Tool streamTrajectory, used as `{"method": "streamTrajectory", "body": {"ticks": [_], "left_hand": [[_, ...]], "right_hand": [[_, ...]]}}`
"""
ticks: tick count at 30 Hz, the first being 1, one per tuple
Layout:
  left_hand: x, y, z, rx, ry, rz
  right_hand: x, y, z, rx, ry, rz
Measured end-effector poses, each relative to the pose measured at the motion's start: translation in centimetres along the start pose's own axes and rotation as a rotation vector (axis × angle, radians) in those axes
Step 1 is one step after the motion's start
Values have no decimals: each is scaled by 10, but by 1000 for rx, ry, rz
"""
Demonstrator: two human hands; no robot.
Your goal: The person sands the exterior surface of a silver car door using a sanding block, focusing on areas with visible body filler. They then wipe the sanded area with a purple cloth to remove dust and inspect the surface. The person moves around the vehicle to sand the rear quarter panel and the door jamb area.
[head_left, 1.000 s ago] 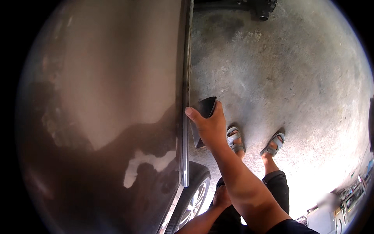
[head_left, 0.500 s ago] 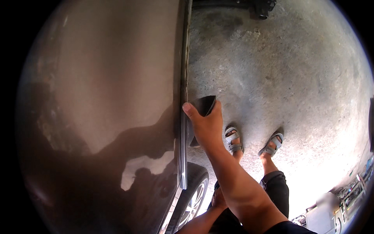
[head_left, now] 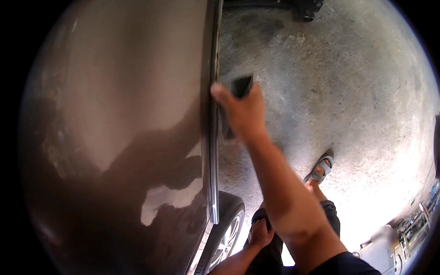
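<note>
My right hand (head_left: 245,107), slightly blurred, reaches out along the edge of a glossy brown car panel (head_left: 123,87). It grips a dark pad-like piece (head_left: 241,86) between thumb and fingers; the fingertips and part of the piece are hidden. The thumb lies at the strip of trim (head_left: 213,178) that runs along the panel's edge. Low in the view, my left hand (head_left: 260,233) is closed near my dark-clothed leg. Its fingers are curled, and whatever they may hold cannot be made out.
Below the panel stands a car wheel (head_left: 231,229) with a silver rim. Concrete floor (head_left: 311,82) spreads to the right, with my sandalled foot (head_left: 322,166) on it. A black part (head_left: 308,11) sits at the far edge. Cluttered items (head_left: 412,229) stand at lower right.
My right hand has slid farther away along the panel's edge with the dark piece. My right forearm now covers one foot. My left hand shows more fully beside my leg.
</note>
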State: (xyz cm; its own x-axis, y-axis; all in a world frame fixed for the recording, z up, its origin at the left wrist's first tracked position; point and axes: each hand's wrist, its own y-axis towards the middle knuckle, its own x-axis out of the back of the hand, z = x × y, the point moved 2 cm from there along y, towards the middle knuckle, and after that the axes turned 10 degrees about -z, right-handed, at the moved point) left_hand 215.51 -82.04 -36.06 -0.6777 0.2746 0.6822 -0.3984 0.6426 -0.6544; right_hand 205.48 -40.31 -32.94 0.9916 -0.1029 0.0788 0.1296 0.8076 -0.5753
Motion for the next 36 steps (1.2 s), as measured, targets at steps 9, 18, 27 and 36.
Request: {"method": "streamTrajectory", "body": {"ticks": [9, 18, 27, 36], "left_hand": [[22, 5, -15, -74, -16, 151], [-62, -17, 60, -179, -255, -5], [5, 6, -8, -64, -65, -57], [8, 7, -17, -43, -63, -81]], "right_hand": [[12, -42, -30, -72, 49, 60], [-2, -39, -13, 10, -63, -70], [-11, 23, 40, 152, -84, -149], [-7, 24, 30, 254, -131, -98]]}}
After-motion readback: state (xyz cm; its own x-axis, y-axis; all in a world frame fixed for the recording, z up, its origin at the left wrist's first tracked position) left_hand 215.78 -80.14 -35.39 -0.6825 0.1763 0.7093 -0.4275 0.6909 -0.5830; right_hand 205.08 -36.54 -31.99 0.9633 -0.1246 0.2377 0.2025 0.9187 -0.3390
